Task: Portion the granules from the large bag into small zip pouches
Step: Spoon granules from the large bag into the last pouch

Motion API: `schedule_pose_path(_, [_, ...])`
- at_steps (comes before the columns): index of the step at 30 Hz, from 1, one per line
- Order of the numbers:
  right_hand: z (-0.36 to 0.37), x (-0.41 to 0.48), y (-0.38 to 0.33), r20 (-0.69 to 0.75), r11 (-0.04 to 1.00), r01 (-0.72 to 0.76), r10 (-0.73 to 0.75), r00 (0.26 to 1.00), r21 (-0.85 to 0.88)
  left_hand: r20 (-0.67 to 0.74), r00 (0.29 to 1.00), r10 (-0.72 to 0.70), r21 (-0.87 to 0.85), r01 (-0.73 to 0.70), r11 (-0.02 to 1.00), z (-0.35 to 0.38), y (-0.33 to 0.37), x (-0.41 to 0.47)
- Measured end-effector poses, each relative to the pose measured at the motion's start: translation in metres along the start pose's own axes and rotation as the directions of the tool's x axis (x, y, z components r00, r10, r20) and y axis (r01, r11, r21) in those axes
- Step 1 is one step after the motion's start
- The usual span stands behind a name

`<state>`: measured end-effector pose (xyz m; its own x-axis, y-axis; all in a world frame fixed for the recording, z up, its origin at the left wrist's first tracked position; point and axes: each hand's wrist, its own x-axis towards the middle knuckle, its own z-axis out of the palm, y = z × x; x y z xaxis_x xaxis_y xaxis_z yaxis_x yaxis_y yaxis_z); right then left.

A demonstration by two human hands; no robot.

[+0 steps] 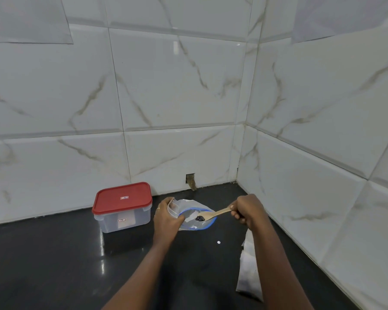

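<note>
My left hand (166, 217) grips the rim of a clear zip pouch with a blue seal (189, 214), holding its mouth wide above the black counter. My right hand (246, 209) grips the handle of a wooden spoon (213, 214). The spoon's bowl sits over the pouch mouth and carries a small heap of dark granules (199, 218). A whitish bag (249, 269) lies on the counter under my right forearm, partly hidden by it.
A clear plastic box with a red lid (122, 206) stands left of the pouch, near the back wall. The black counter (65, 260) meets white marble-look tiled walls behind and to the right. A small white speck (218, 242) lies on the counter.
</note>
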<state>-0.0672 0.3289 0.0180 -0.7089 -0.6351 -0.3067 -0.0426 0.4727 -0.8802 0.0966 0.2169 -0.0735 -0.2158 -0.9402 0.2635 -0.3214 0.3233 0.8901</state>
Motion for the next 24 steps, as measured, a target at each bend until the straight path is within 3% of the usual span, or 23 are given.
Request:
schedule_pose_path(6, [0.012, -0.009, -0.022, 0.023, 0.988, 0.144, -0.146, 0.989, 0.062, 0.035, 0.999, 0.001, -0.015, 0.0, 1.0, 0.002, -0.002, 0.004])
schedule_pose_path(10, [0.043, -0.013, -0.025, 0.049, 0.935, 0.325, -0.321, 0.946, -0.141, 0.022, 1.0, -0.002, -0.03, 0.003, 1.0, 0.004, -0.003, 0.008])
schedule_pose_path(18, [0.067, -0.026, -0.028, 0.104, 0.691, 0.583, -0.603, 0.791, -0.427, -0.031, 0.999, -0.026, -0.051, 0.025, 0.998, 0.006, -0.006, 0.021])
schedule_pose_path(21, [0.068, -0.029, -0.03, 0.198, 0.548, 0.633, -0.65, 0.733, -0.546, -0.044, 0.998, -0.037, -0.049, 0.035, 0.998, 0.008, -0.011, 0.025])
schedule_pose_path(24, [0.067, -0.034, -0.032, 0.257, 0.472, 0.645, -0.65, 0.715, -0.601, -0.056, 0.997, -0.052, -0.064, 0.049, 0.997, 0.008, -0.011, 0.025])
